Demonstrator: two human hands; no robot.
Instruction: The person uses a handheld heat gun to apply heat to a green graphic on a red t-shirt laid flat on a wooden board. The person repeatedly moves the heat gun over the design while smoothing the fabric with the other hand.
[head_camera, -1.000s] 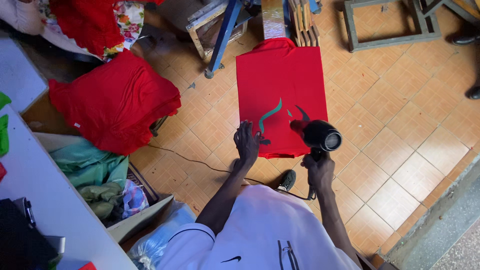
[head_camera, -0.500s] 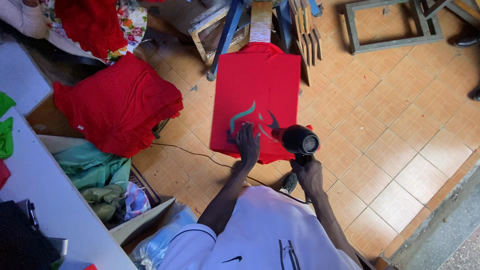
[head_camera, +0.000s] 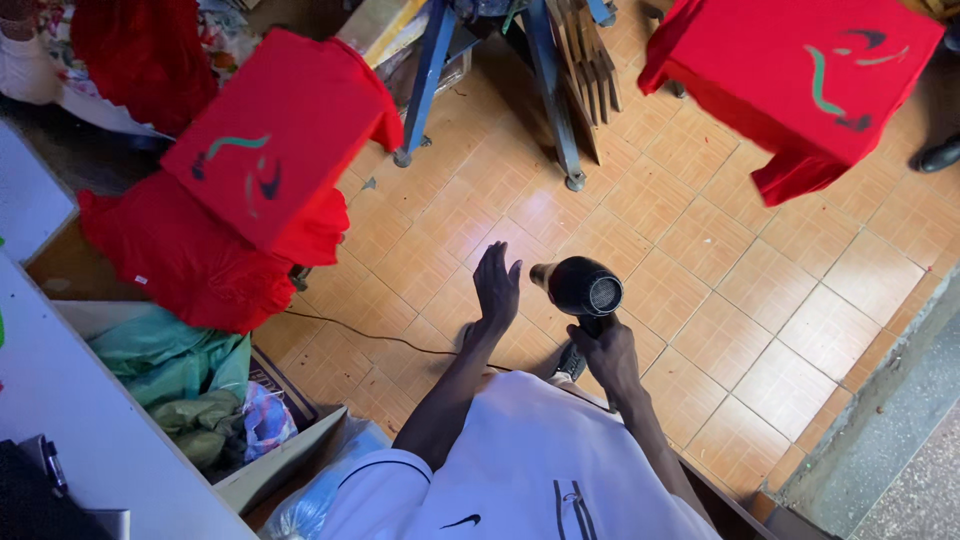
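Note:
My right hand (head_camera: 607, 354) grips the handle of a black hair dryer (head_camera: 580, 286), whose nozzle points left toward my left hand (head_camera: 497, 286). That hand is open, fingers spread, over the tiled floor and holds nothing. A red shirt on a flat board (head_camera: 275, 150) with a green and dark printed mark lies tilted on a heap of red shirts (head_camera: 185, 265) at the left. A second red printed shirt (head_camera: 800, 75) is spread flat at the top right.
The dryer's thin cable (head_camera: 350, 330) runs across the orange tiles. Blue metal stand legs (head_camera: 430, 80) rise at top centre. A cardboard box with green cloth (head_camera: 180, 375) and a white table (head_camera: 80, 430) are at the left. A raised step (head_camera: 870, 410) borders the right.
The red printed shirt that lay under my hands now rests on the red heap at the left. My left hand has lifted off it, open. Another printed shirt shows at top right.

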